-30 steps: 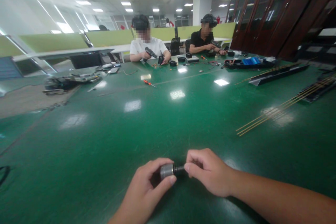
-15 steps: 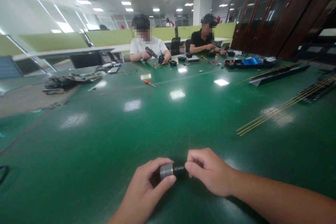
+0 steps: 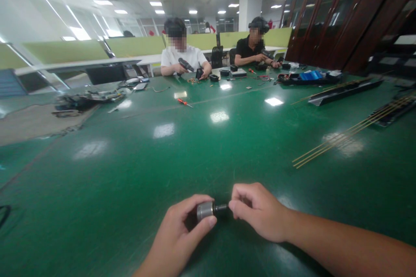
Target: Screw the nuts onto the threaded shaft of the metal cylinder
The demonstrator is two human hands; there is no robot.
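Steadily, the left hand (image 3: 178, 230) grips a cylinder (image 3: 205, 210) while the right (image 3: 258, 213) pinches its dark shaft (image 3: 221, 207) by the tip.

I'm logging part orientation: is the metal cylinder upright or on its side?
On its side: the left hand grips the metal cylinder, with the dark shaft pointing sideways toward the right hand.

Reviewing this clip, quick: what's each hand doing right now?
Left hand: closed around the metal cylinder.
Right hand: closed, pinching the dark shaft projecting from it.
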